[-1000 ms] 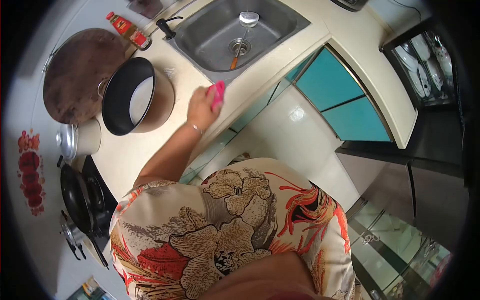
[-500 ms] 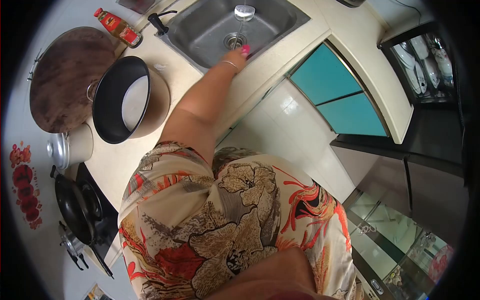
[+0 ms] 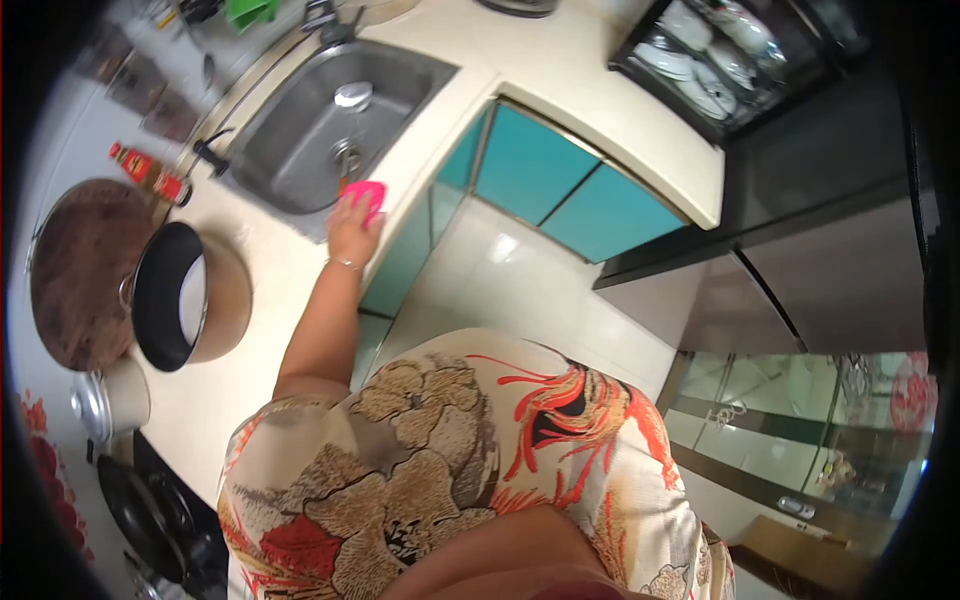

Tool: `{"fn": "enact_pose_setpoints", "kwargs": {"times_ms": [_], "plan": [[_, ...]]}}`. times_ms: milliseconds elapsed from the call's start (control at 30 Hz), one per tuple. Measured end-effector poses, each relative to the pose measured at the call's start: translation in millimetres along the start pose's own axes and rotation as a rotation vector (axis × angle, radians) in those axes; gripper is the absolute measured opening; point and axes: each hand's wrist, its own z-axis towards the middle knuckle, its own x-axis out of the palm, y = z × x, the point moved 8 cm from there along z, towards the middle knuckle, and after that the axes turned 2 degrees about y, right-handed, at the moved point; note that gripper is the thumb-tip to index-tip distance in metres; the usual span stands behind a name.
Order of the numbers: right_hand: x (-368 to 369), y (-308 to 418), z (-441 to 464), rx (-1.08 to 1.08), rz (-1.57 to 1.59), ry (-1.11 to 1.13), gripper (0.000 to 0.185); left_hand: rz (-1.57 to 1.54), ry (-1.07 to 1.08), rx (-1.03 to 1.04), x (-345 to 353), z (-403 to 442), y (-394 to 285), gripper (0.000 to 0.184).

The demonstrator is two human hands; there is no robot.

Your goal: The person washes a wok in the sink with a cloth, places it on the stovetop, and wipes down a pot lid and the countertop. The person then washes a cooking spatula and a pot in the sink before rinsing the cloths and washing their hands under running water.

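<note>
My left hand, with a thin bracelet at the wrist, reaches to the front edge of the steel sink. Its fingers are closed on a bright pink cloth, which looks soft and bunched; blur hides its exact kind. A narrow orange strip shows just past the fingers, too small to name. The drain lies right beyond them, and a shiny pale round patch shows deeper in the basin. My right hand is out of view.
Left of the sink stand a black soap pump, a red-labelled bottle, a large pot and a round wooden board. A black wok sits on the stove. Teal cabinets and a dish cabinet are at the right.
The view has swung, so the sink appears further left and the faucet shows. My left hand has drawn back to the sink's front edge, and more of the pink cloth is visible.
</note>
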Motion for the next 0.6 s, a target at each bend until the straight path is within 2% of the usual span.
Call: {"fn": "enact_pose_setpoints", "kwargs": {"times_ms": [133, 200, 267, 300, 367, 500, 567, 600], "plan": [[-16, -68, 24, 0.129, 0.027, 0.009, 0.05, 0.02, 0.084, -0.184, -2, 5, -2, 0.053], [-18, -73, 26, 0.165, 0.036, 0.023, 0.051, -0.01, 0.12, -0.243, -10, 3, -8, 0.053], [-10, -72, 29, 0.302, -0.084, 0.2, 0.048, -0.046, 0.155, -0.29, -12, 5, -18, 0.053], [-8, -87, 43, 0.309, -0.072, 0.197, 0.048, -0.029, 0.153, -0.338, -13, 1, -18, 0.052], [-2, -95, 89, -0.103, -0.75, 0.094, 0.049, 0.048, 0.128, -0.361, -14, -8, -21, 0.049], [1, -124, 105, -0.112, -0.661, 0.12, 0.048, 0.231, 0.031, -0.344, -8, -29, -29, 0.046], [18, -80, 109, -0.124, -0.603, 0.121, 0.047, 0.247, -0.049, -0.311, -8, -31, -33, 0.042], [-9, -86, 122, -0.128, -0.57, 0.12, 0.047, 0.253, -0.049, -0.311, -5, -32, -32, 0.042]]}}
